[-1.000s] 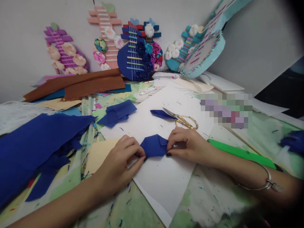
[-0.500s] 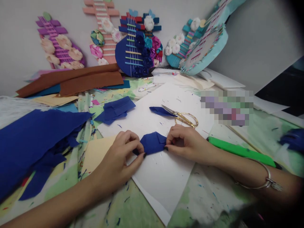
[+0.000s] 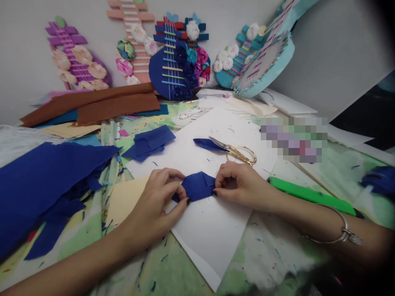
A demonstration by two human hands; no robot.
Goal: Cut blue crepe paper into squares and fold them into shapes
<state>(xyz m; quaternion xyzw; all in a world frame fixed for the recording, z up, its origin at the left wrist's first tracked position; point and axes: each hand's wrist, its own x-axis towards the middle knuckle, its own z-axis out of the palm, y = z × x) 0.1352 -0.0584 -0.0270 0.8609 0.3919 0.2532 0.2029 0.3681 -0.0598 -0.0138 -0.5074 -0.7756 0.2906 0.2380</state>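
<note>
A small piece of dark blue crepe paper [image 3: 199, 186] lies over the white sheet [image 3: 212, 230], its right part folded. My left hand [image 3: 165, 195] pinches its left edge between thumb and fingers. At the opposite edge, the thumb and fingertips of my right hand [image 3: 239, 185] are closed on the paper too. Gold-handled scissors [image 3: 236, 152] rest just beyond my right hand, their blades over a narrow blue paper piece [image 3: 205, 144]. Farther left is a small stack of cut blue pieces [image 3: 151, 142].
A large blue crepe sheet [image 3: 46, 185] covers the left side. Brown paper [image 3: 117, 109] lies behind. Decorated paper guitars, one of them dark blue [image 3: 163, 70], lean on the wall. A green tool, perhaps a cutter [image 3: 308, 195], sits by my right forearm. Blue scraps dot the tablecloth.
Both hands keep hold of the blue piece in nearly the same place. The fingers of my left hand have shifted slightly along its edge. The view has moved a little.
</note>
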